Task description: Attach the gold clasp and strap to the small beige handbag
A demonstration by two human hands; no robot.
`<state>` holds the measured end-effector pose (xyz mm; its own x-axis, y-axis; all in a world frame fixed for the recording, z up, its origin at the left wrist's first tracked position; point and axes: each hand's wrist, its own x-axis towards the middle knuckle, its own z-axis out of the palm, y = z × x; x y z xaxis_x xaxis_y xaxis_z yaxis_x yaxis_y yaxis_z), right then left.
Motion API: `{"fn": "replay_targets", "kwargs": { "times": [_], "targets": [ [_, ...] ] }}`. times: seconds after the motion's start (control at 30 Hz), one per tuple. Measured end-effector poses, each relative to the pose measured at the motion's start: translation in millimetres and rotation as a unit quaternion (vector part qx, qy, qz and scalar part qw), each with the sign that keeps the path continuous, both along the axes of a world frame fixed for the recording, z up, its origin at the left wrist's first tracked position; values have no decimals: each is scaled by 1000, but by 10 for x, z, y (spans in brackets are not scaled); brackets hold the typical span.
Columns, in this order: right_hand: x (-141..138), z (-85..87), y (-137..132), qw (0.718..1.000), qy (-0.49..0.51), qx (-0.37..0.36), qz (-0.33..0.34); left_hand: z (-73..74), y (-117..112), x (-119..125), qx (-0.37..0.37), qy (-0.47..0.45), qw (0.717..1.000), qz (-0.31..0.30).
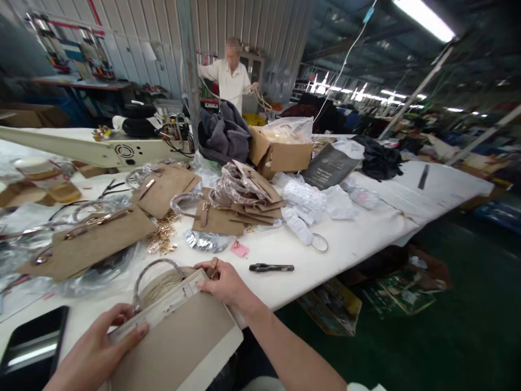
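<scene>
Beige rectangular panel (pixel 175 342) with a whitish border is tilted at the near edge of the long white desk (pixel 345 255), held between the person's two hands. The left hand (pixel 100 345) has its fingers clamped on the panel's left end, thumb across the near face. The right hand (pixel 223 285) has its fingers clamped on the far right corner, beside a small brown strap tab (pixel 214 264). A looped, plastic-wrapped handle (pixel 151 265) arches up along the panel's far side. To the near left lies a black smartphone (pixel 35 345); to the right, a slim black tool (pixel 271 267). Farther off are small gold-coloured metal fittings (pixel 163 234), a pile of flat brown panels (pixel 252 212) and an open cardboard box (pixel 291 157). Beyond the desk stands another person in a pale shirt (pixel 232 79)
</scene>
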<state>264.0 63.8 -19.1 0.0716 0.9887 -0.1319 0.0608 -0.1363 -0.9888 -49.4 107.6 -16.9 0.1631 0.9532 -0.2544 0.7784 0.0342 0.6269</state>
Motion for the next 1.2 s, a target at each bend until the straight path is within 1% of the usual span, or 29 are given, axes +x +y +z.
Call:
{"fn": "replay_targets", "kwargs": {
  "times": [0.17, 0.23, 0.33, 0.43, 0.5, 0.57, 0.63, 0.7, 0.77, 0.87, 0.97, 1.2],
  "targets": [
    [27, -75, 10, 1000, -17, 5, -3, -144, 18, -92, 1, 4, 1000, 3],
    [40, -141, 20, 1000, -6, -1, -10, -155, -4, -89, 5, 3, 1000, 1],
    [32, -252, 30, 999, 27, -14, -28, -67, -80, -15, 16, 4, 1000, 8],
    [3, -343, 27, 999, 39, -6, -36, 93, -163, 94, 23, 5, 1000, 10],
    [-9, -389, 29, 999, 34, 3, -40, 193, -190, 147, 12, -3, 1000, -2],
    [-12, -424, 44, 999, 33, 6, -26, 266, -194, 166, 3, -16, 1000, -19],
    [-10, -443, 63, 999, 43, 5, -3, 306, -197, 162, 3, -20, 999, -29],
    [-8, -434, 70, 998, 55, 2, 12, 319, -211, 152, 7, -17, 999, -28],
    [-9, -394, 57, 998, 62, 0, 9, 307, -233, 149, 6, -17, 1000, -19],
    [-10, -301, 15, 998, 65, -2, 1, 265, -264, 152, 4, -25, 1000, -3],
    [-5, -229, -12, 998, 61, -12, 6, 223, -283, 151, 10, -32, 999, 9],
    [1, -225, -13, 997, 56, -41, 18, 110, -332, 94, 33, -61, 997, 29]
  ]
}}
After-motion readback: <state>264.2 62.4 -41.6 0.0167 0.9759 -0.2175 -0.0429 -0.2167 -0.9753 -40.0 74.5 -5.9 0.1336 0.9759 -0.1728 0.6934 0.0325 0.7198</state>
